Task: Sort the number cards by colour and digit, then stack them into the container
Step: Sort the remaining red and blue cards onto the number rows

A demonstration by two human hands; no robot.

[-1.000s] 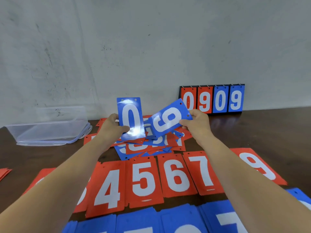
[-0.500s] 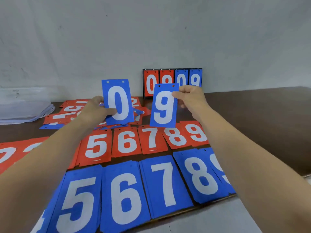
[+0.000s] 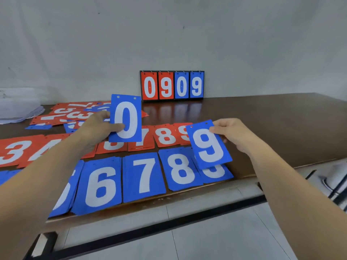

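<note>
Left hand [image 3: 97,126] is clamped on the blue rectangular card with a white 0 [image 3: 127,119]. Thumb on the face, fingers behind, grip at its left edge, card upright in the air over the red row. Right hand [image 3: 231,134] pinches the blue rectangular card with a white 9 [image 3: 209,145] at its top right corner. That card is tilted and sits low over the blue 9 pile [image 3: 216,173] at the right end of the near-edge row; I can't tell if it touches. Hands well apart, both forearms stretched forward.

I read these cards as thin, light, fairly stiff sheets with a slick face, so an edge or corner pinch should do. Flat ones look hard to lift; I'd slide one off its pile first.

Blue 6 pile [image 3: 101,186], blue 7 pile [image 3: 144,175] and blue 8 pile [image 3: 178,169] run along the near edge of the dark wooden desk [image 3: 262,124], with red digit piles [image 3: 165,136] just behind. Unsorted red and blue heap [image 3: 75,114] lies toward the far left. Clear plastic container [image 3: 16,109] is at the far left edge, contents unclear. Flip scoreboard showing 0909 [image 3: 171,85] stands at the far edge against the wall.
</note>
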